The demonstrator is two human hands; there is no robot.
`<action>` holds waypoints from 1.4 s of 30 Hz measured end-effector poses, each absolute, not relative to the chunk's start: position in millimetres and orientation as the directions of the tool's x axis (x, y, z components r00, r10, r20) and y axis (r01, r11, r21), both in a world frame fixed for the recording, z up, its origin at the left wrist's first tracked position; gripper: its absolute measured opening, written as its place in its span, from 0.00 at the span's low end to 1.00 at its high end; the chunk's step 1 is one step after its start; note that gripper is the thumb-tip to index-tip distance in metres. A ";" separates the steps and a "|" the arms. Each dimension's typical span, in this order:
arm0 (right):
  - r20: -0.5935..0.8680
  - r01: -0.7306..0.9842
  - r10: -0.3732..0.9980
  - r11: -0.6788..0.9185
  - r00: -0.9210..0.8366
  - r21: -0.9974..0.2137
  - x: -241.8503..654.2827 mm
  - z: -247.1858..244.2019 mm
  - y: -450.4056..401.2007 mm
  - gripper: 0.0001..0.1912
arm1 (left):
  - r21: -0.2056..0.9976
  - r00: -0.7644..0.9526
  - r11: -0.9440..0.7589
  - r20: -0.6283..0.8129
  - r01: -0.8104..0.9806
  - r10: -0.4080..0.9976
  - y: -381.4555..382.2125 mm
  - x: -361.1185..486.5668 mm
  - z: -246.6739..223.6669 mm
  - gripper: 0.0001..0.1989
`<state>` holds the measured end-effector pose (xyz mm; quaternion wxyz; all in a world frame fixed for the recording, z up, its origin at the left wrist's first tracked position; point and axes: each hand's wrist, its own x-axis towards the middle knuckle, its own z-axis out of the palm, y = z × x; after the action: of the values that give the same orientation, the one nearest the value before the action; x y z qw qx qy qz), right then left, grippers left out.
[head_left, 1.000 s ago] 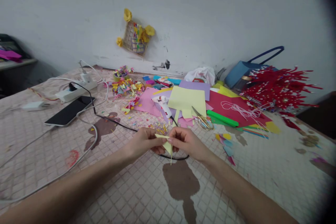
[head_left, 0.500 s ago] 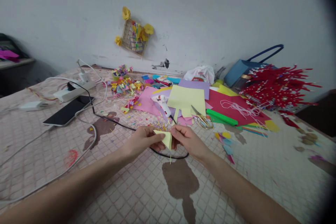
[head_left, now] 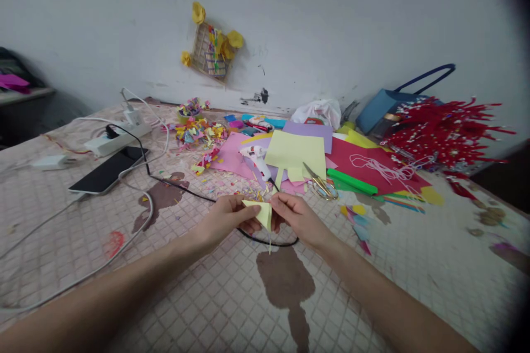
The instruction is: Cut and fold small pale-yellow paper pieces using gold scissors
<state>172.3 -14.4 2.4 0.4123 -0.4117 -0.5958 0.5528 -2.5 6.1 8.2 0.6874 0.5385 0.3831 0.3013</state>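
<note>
Both my left hand (head_left: pixel 223 219) and right hand (head_left: pixel 297 216) pinch folded yellow paper (head_left: pixel 263 215), fingers narrowed. Scraps (head_left: pixel 192 105) heap a small pot (head_left: pixel 185 118) near the far edge of the table (head_left: pixel 199 300).

Tbl (head_left: pixel 199 309) w/ phone (head_left: pixel 108 170), pwr strip (head_left: pixel 118 140)

Bare forearms (head_left: pixel 157 270) slant inward from the lower corners, left hand (head_left: pixel 221 220) and right hand (head_left: pixel 300 218) close together, fingers curled.

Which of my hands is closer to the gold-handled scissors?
Right. Your right hand is in front and to the left of the gold-handled scissors; your left hand is farther left.
</note>
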 end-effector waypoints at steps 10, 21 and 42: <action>0.040 0.053 0.946 0.060 -0.320 -0.997 172.3 4.1 -15.9 0.15 | 0.981 0.492 0.196 -0.164 -0.012 0.855 4.4 -0.5 2.3 0.13; 0.046 0.011 0.954 0.052 -0.296 -0.999 171.5 1.7 -15.8 0.18 | 0.985 0.473 0.173 -0.149 -0.008 0.868 1.5 1.0 4.3 0.13; 0.107 0.109 0.949 0.145 -0.297 -0.983 172.9 5.1 -15.6 0.09 | 0.988 0.533 0.137 -0.156 0.075 0.831 5.3 -3.3 3.6 0.15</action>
<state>172.9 -15.6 5.1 0.4189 -0.4195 -0.6303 0.5013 -3.3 5.3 3.6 0.6483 0.5886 0.3850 0.2916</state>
